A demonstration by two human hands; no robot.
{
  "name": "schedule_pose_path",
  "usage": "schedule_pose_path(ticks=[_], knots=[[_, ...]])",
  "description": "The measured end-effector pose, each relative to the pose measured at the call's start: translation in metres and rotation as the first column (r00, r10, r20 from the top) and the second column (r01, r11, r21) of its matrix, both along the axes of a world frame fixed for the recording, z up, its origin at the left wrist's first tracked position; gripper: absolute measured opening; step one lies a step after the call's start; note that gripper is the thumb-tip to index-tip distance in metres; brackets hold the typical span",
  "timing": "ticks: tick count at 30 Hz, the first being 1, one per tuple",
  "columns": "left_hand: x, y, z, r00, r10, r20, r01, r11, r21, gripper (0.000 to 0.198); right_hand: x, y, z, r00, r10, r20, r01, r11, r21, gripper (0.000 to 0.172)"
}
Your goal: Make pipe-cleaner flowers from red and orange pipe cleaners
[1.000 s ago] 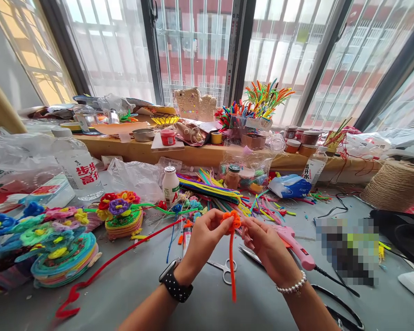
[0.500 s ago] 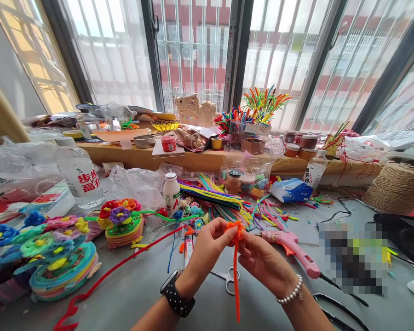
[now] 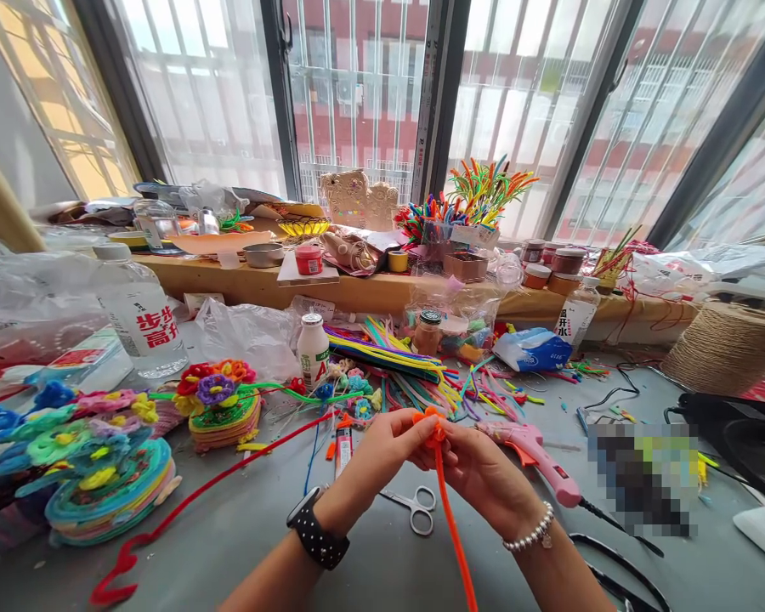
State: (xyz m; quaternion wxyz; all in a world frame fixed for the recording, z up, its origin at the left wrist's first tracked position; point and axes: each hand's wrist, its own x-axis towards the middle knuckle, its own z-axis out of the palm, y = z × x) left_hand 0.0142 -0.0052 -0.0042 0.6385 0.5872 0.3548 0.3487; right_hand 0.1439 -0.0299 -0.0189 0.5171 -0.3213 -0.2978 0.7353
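An orange pipe cleaner [image 3: 454,527] is bunched into a small looped shape at its top, and its long tail hangs down toward the bottom edge. My left hand [image 3: 392,450] pinches the looped part from the left. From the other side my right hand [image 3: 478,463] grips the same part, its fingers curled. Small silver scissors [image 3: 419,508] lie on the table just below the hands. A pink glue gun [image 3: 541,459] rests right of my right hand. Left of my left hand is a small tube [image 3: 343,449].
Pipe-cleaner flowers on round stacked bases [image 3: 111,497] fill the left side. A long red pipe cleaner [image 3: 223,476] crosses the grey table. Loose pipe cleaners [image 3: 388,357], a white bottle [image 3: 313,348] and a jar [image 3: 427,333] lie beyond. Twine [image 3: 707,348] stands at right.
The orange tail has swung to the right and reaches lower. My hands have turned slightly around the looped part, and the scissors show more fully. The whole view has shifted a little.
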Motion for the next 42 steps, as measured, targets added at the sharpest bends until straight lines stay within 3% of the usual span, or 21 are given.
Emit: schedule_pose_path(ticks=[3, 7, 12, 20, 26, 34, 42], knots=[[0.002, -0.002, 0.0, 0.997, 0.079, 0.012, -0.08, 0.994, 0.073, 0.031, -0.002, -0.001, 0.001, 0.999, 0.028, -0.023, -0.027, 0.999, 0.032, 0.023], [0.004, -0.004, 0.001, 0.99, 0.136, 0.032, -0.139, 0.986, 0.091, 0.027, -0.002, -0.001, -0.001, 0.998, 0.043, -0.039, -0.04, 0.997, 0.069, 0.019], [0.002, -0.004, 0.002, 0.993, 0.109, 0.037, -0.111, 0.991, 0.071, 0.026, -0.001, -0.002, -0.002, 0.999, 0.042, 0.025, -0.045, 0.992, 0.121, 0.021], [0.001, 0.003, -0.005, 0.993, 0.113, -0.043, -0.106, 0.985, 0.136, 0.029, -0.001, -0.001, 0.0, 0.987, -0.078, 0.14, 0.061, 0.991, 0.12, 0.016], [0.0, 0.001, -0.002, 0.997, 0.059, -0.058, -0.05, 0.988, 0.143, 0.029, 0.0, -0.003, 0.003, 0.994, -0.03, 0.105, 0.017, 0.992, 0.123, 0.021], [0.0, -0.003, 0.002, 0.996, 0.088, -0.036, -0.079, 0.978, 0.194, 0.029, 0.002, 0.0, 0.002, 0.994, -0.05, 0.101, 0.042, 0.996, 0.079, 0.021], [0.004, -0.007, 0.007, 0.998, 0.055, 0.01, -0.056, 0.983, 0.175, 0.027, -0.003, -0.001, 0.0, 0.997, -0.006, -0.076, 0.01, 0.999, 0.05, 0.015]])
